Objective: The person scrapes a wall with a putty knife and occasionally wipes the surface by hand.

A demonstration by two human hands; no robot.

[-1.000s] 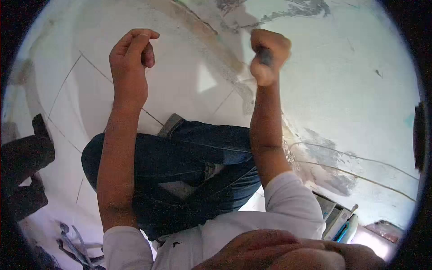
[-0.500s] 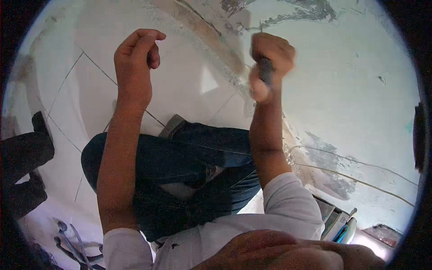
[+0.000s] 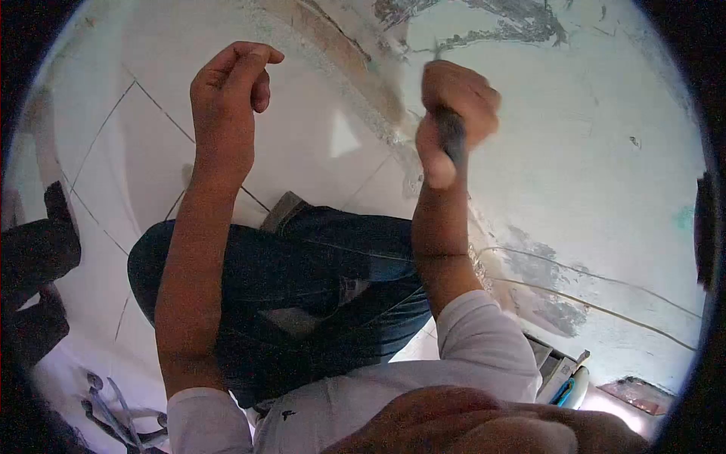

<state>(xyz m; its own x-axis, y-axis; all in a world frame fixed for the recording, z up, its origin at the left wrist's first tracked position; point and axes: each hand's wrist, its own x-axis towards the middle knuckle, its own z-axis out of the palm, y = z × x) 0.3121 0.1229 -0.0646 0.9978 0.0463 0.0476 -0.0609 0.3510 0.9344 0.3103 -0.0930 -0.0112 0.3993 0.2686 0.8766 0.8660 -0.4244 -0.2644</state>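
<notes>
My right hand (image 3: 461, 106) is a fist around a dark-handled tool (image 3: 451, 132), held in front of the pale wall. The handle is blurred, and a thin tip (image 3: 437, 51) shows faintly above the fist. What kind of tool it is, I cannot make out. At the upper left, my left hand (image 3: 231, 98) hangs above the tiled floor, apart from the wall. Its fingers are curled, with thumb and index finger close together. Whether anything small sits in that pinch is hidden.
The pale wall (image 3: 575, 151) has grey rough patches, and two thin cables (image 3: 597, 303) run along it. White tiles (image 3: 151, 151) cover the floor. My bent legs in jeans (image 3: 302, 257) lie between my arms. Dark objects (image 3: 38, 250) stand at the left; a box (image 3: 556, 367) is low right.
My right fist, with the tool, has shifted slightly downward. My left hand keeps its curled shape and sits marginally higher. The whole view has moved a little.
</notes>
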